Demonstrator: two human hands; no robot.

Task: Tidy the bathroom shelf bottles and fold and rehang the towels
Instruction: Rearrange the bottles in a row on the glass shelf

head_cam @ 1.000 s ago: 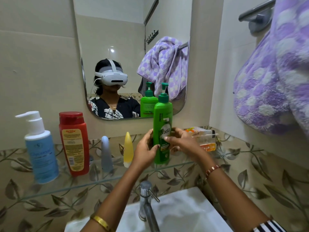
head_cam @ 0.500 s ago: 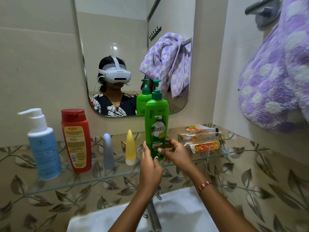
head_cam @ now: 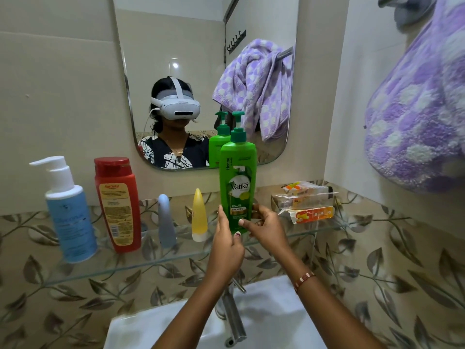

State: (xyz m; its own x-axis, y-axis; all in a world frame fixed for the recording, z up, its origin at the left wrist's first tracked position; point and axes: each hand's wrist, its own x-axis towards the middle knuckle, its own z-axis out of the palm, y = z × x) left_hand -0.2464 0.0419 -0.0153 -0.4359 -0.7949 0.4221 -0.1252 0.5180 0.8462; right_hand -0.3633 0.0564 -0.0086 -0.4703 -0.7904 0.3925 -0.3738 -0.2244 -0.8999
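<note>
At the left of the frame a pale blue pump bottle with a white head (head_cam: 71,215) and a red flip-cap plastic bottle (head_cam: 117,205) stand upright on the clear glass shelf (head_cam: 130,267). Just right of them are a grey-blue tapered tube (head_cam: 166,222) and a yellow tapered tube (head_cam: 199,216), both light and easy to knock over.

At centre stands the tall green Vatika shampoo pump bottle (head_cam: 238,182), upright on the shelf. Your left hand (head_cam: 226,245) lies with straight fingers against its lower left side; your right hand (head_cam: 264,226) pinches its lower right edge. It is probably heavy, smooth, stiff plastic and top-heavy: hold the body low, not the pump.

Right of it lie clear wrapped soap packets (head_cam: 305,202), crowding that end. At far right the purple-and-white towel (head_cam: 417,117) hangs bunched, soft and floppy.
</note>
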